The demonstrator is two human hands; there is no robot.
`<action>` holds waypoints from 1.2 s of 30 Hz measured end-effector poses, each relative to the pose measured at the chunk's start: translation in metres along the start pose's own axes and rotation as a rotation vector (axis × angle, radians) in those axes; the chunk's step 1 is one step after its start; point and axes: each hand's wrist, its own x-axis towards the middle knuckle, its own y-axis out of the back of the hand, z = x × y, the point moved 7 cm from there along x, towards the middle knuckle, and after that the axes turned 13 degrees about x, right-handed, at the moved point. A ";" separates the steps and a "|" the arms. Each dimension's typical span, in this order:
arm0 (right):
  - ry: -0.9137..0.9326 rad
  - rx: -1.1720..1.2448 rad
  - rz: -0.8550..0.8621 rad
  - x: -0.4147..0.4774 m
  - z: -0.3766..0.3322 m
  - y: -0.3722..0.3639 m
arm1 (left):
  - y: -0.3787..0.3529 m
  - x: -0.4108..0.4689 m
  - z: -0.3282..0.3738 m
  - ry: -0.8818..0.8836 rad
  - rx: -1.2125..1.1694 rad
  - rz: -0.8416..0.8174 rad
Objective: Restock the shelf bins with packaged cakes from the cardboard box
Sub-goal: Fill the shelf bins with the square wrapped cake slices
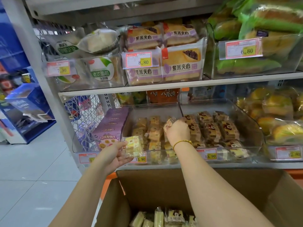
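While pinching a wrapped cake (168,126) in the fingers of the right hand (178,131) and a yellow cake (133,146) in the left hand (114,155), stand each upright in the clear bin's (155,106) rows.

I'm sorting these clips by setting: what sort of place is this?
Most likely a grocery or convenience shop's bakery aisle: clear shelf bins stocked with packaged cakes, printed price tags on their fronts, and an open cardboard box holding more cakes below.
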 end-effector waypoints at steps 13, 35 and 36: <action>0.084 -0.395 -0.331 -0.001 0.015 -0.031 | 0.006 0.001 -0.002 -0.018 0.008 -0.059; 0.365 0.105 -0.801 -0.041 -0.037 -0.065 | -0.010 0.012 0.039 0.114 0.330 0.013; 0.344 0.096 -0.795 -0.038 -0.036 -0.065 | -0.011 0.013 0.042 0.123 0.440 0.033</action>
